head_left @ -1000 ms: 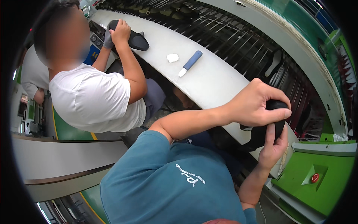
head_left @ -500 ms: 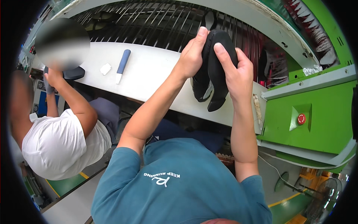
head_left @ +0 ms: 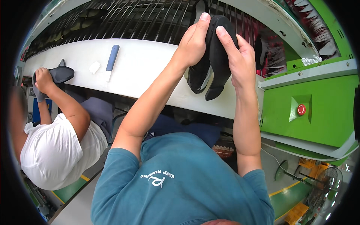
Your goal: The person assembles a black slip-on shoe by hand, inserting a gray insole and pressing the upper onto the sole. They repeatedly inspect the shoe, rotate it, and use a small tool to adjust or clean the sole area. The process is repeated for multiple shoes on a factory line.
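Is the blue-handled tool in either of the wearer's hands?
No. The blue-handled tool lies on the white ledge, while both the left hand and right hand grip a black shoe piece.

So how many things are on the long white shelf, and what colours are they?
Black shoe pieces: 2, one in the person's hands, one under a co-worker's hand
Blue-handled tool: 1
White lump: 1
Total: 4

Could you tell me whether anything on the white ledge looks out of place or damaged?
Nothing stands out. A blue-handled tool and a small white piece lie loose on the white ledge, neither visibly damaged.
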`<state>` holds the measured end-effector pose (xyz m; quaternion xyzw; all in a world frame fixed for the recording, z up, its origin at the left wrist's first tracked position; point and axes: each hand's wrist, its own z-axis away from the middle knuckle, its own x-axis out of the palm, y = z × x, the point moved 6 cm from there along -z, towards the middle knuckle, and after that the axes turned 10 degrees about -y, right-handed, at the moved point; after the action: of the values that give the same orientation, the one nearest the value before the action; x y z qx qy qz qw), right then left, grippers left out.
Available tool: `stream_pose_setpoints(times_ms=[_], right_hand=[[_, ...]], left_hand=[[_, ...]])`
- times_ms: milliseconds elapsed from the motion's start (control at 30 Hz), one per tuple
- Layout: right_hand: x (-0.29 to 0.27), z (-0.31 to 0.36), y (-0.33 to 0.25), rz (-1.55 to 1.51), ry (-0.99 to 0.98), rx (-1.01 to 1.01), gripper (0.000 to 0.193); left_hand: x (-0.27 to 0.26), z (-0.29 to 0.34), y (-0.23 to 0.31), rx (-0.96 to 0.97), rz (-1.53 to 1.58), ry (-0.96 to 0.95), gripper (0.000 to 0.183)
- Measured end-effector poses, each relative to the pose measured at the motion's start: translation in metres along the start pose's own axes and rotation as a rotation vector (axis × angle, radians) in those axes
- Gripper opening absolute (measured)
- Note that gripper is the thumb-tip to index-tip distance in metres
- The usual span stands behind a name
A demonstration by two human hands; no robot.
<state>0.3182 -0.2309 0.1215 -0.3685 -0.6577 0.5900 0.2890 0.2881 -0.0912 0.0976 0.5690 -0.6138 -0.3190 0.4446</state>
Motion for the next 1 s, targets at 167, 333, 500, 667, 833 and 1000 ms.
stream_pose_setpoints(times_ms=[167, 333, 500, 667, 833, 1000], right_hand=[[-0.003, -0.004, -0.001, 0.021, 0.013, 0.006, 0.045], [-0.006, -0.007, 0.003, 0.013, 0.015, -0.009, 0.045], [-0.017, -0.018, 0.016, 0.084, 0.041, -0.013, 0.046], [-0.028, -0.025, 0.037, 0.043, -0.022, -0.057, 0.042], [-0.022, -0.012, 0.029, -0.127, -0.231, -0.059, 0.047], [-0.017, 0.0, 0.026, -0.119, -0.266, -0.104, 0.052]], left_hand=[[-0.008, -0.007, -0.016, -0.005, -0.094, 0.012, 0.066], [-0.009, -0.012, -0.021, -0.043, -0.162, 0.024, 0.066], [-0.004, -0.02, -0.025, -0.027, -0.123, 0.058, 0.073], [-0.007, -0.024, -0.035, -0.035, -0.199, 0.039, 0.068], [-0.006, -0.01, -0.024, 0.032, -0.186, -0.005, 0.06], [-0.004, 0.009, -0.005, 0.124, -0.283, -0.062, 0.06]])
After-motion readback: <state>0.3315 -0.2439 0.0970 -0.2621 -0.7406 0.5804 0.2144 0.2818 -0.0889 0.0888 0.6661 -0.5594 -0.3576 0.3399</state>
